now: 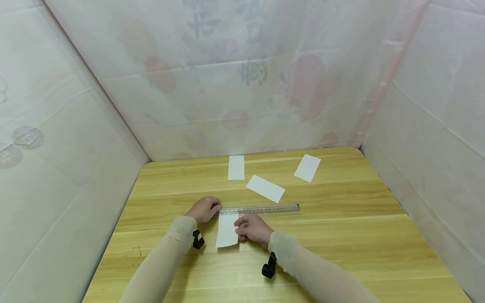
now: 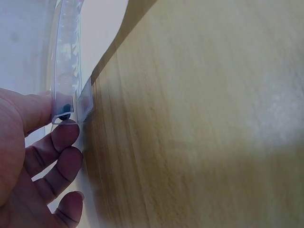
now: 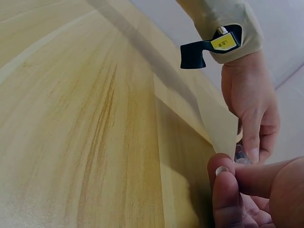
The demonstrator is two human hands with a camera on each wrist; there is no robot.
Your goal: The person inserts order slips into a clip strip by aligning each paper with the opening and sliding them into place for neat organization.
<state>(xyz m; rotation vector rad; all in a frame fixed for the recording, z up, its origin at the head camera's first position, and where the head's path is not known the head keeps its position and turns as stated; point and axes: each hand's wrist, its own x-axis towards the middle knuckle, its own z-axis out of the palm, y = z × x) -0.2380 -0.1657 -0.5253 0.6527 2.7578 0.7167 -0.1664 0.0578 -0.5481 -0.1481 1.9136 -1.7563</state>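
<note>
A long clear plastic strip [image 1: 261, 209] with a row of round shapes along it lies crosswise on the table. My left hand [image 1: 203, 209] pinches its left end between thumb and fingertips; the left wrist view shows a dark spot inside that end of the strip [image 2: 65, 61]. Below the strip's left part is a white paper slip [image 1: 227, 231], its far edge at the strip and its near end raised, casting a shadow. My right hand [image 1: 254, 229] pinches the slip's right edge. In the right wrist view the paper [image 3: 218, 123] stands bent up beyond the fingertips.
Three more white slips lie farther back on the wooden table [image 1: 341, 235]: one upright slip [image 1: 236, 167] at the back edge, a slanted one [image 1: 265, 188] in front of it, and another [image 1: 307, 168] to the right. Pale cloth walls [image 1: 242, 105] enclose the back and sides.
</note>
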